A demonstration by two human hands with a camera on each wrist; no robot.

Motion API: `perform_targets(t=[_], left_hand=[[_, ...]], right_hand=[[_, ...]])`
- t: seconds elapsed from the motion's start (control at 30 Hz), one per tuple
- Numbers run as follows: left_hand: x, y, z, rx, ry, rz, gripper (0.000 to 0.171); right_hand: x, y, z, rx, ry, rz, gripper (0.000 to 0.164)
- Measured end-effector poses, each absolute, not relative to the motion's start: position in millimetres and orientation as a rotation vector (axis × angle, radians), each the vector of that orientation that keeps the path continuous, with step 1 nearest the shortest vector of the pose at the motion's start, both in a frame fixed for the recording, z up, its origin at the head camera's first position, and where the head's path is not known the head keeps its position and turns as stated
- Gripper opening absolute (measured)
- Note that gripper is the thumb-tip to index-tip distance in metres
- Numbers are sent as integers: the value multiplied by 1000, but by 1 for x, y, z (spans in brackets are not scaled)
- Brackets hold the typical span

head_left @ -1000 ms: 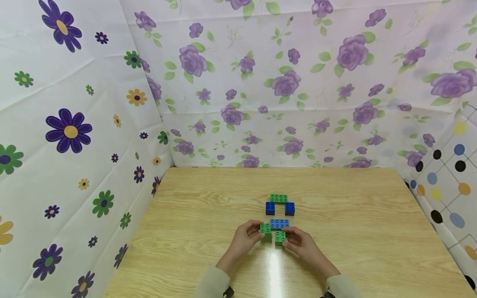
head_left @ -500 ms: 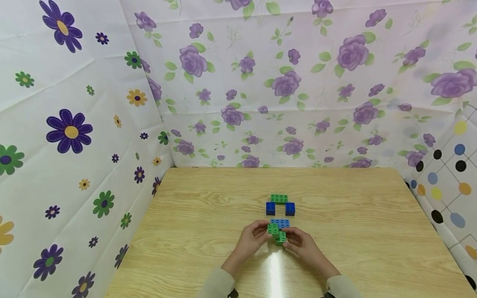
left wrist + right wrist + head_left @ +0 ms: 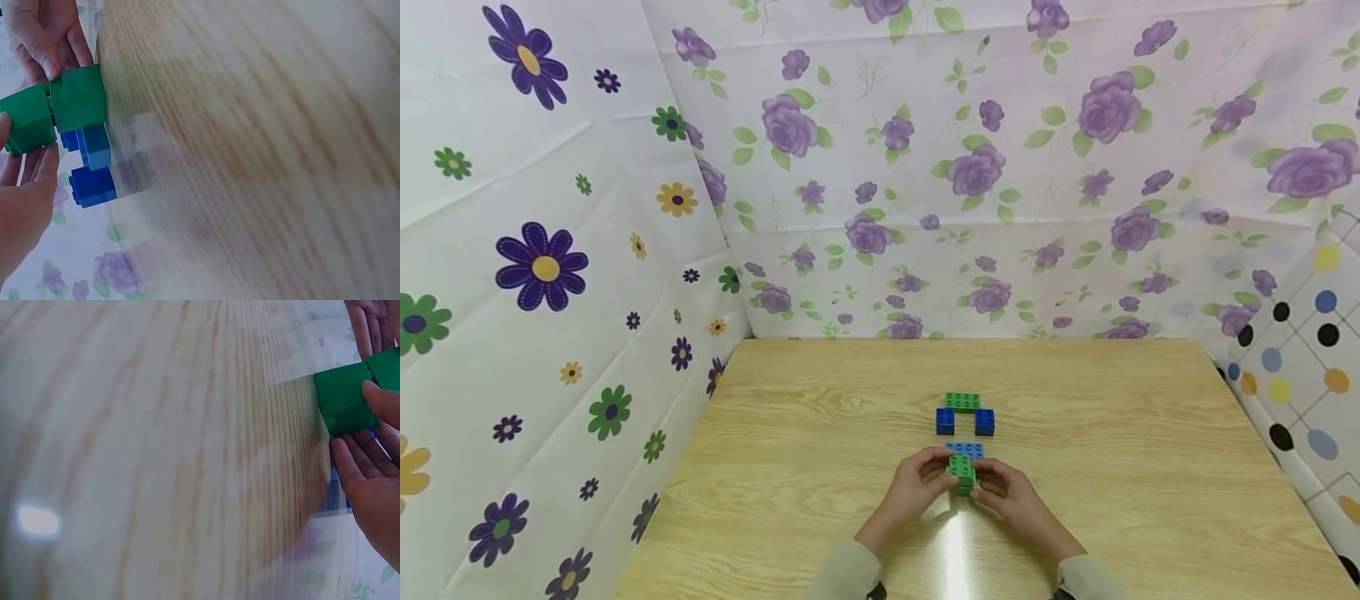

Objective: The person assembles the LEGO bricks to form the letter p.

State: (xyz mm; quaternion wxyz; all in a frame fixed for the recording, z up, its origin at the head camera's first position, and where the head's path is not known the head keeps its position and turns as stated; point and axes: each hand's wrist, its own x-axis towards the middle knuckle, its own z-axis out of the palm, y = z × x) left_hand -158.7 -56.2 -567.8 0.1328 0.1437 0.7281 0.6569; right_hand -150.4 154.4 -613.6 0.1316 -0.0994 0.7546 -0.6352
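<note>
My left hand point(image 3: 917, 483) pinches a green toy brick point(image 3: 960, 467) between thumb and fingers. That brick is above a second green brick point(image 3: 964, 492), which stands on the table. My right hand point(image 3: 1011, 500) grips this lower brick from its right side. In the left wrist view the upper brick point(image 3: 26, 119) looks slightly tilted, with a thin dark gap between it and the lower brick point(image 3: 78, 97). The right wrist view shows my right thumb and fingers on the lower brick point(image 3: 344, 400). Just behind both lies a light blue eight-stud brick point(image 3: 967, 450), partly covered.
Farther back on the wooden table point(image 3: 805, 417) stand two dark blue bricks, a left one point(image 3: 945, 422) and a right one point(image 3: 985, 422). A long green brick point(image 3: 962, 402) lies behind them. Flowered cloth point(image 3: 865, 275) hangs along the table's far edge.
My left hand has carried its green brick rightward, from beside the other green brick to on top of it. The right hand and its brick have stayed nearly in place.
</note>
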Motion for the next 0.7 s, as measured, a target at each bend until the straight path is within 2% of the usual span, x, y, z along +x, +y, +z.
perform_targets(t=[0.7], left_hand=[[-163,-55,-564,534,2322,1648,32]], right_hand=[[-155,157,-620,-276,2187,-1834,53]])
